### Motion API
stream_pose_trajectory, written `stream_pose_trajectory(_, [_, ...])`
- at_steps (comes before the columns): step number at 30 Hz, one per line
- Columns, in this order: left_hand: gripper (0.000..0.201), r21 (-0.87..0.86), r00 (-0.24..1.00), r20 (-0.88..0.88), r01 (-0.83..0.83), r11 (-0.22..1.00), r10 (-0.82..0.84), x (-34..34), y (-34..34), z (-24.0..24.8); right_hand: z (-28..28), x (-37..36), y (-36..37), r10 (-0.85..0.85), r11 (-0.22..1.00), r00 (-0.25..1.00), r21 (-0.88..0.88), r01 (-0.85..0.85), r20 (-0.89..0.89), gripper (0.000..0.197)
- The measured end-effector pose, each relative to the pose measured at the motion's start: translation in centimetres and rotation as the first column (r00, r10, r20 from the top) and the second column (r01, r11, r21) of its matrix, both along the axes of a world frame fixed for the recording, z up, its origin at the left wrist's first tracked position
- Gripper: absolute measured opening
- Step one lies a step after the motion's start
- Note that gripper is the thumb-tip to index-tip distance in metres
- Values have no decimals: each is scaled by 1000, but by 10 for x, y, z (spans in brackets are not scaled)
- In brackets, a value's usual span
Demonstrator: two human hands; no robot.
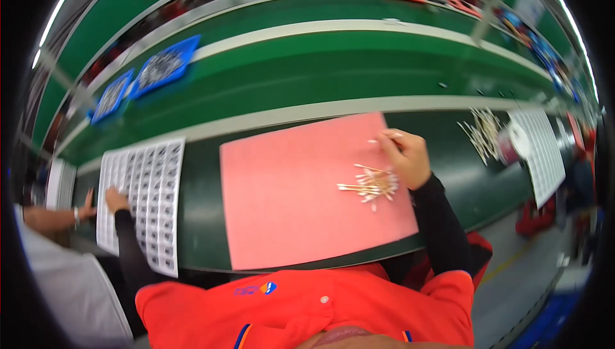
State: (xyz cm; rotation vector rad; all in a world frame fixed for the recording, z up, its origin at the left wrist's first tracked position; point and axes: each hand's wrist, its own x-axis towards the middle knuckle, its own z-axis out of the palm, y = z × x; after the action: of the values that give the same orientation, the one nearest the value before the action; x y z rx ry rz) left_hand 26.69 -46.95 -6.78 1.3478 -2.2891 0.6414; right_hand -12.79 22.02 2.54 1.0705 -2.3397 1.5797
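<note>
My left hand [117, 200] is over the white compartment tray [168, 205] at the left, whose pockets hold small dark parts. Its fingers are small and blurred, so whether they grip a part cannot be made out. Above the far right of the pink sheet [275, 202], my right hand [410, 158] is closed in a pinch. White tips by its fingers look like those of a cotton swab [373, 141] held there. Just below that hand, a loose pile of cotton swabs [371, 186] lies on the sheet, pointing several ways.
More swabs [482, 134] are scattered on the dark green table at the right, beside a pink-and-white round container [512, 144] and another white tray [541, 157]. A co-worker's hand [86, 208] is close to the left tray. Blue trays [163, 66] stand beyond the table.
</note>
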Motion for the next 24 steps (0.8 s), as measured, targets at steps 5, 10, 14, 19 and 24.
stream_pose_trajectory(5, [14,-132,927,-86,352,927,-365,-110,75,79,2,-6,20,29,998,999,-63,-27,23,12])
stream_pose_trajectory(10, [15,110,441,-348,896,431,-827,-300,284,142,4,-2,25,13,995,982,-95,-31,-186,9])
stream_pose_trajectory(14, [21,310,113,-438,950,-32,-892,-423,430,135,-2,-8,28,-85,986,969,-160,48,-233,9])
stream_pose_trajectory(19, [32,384,-55,-493,882,-273,-868,-559,559,87,0,-27,44,-230,956,935,-245,165,-268,8])
stream_pose_trajectory(24, [36,394,-14,-468,892,-223,-884,-632,642,62,7,-43,69,-380,898,861,-357,257,-337,8])
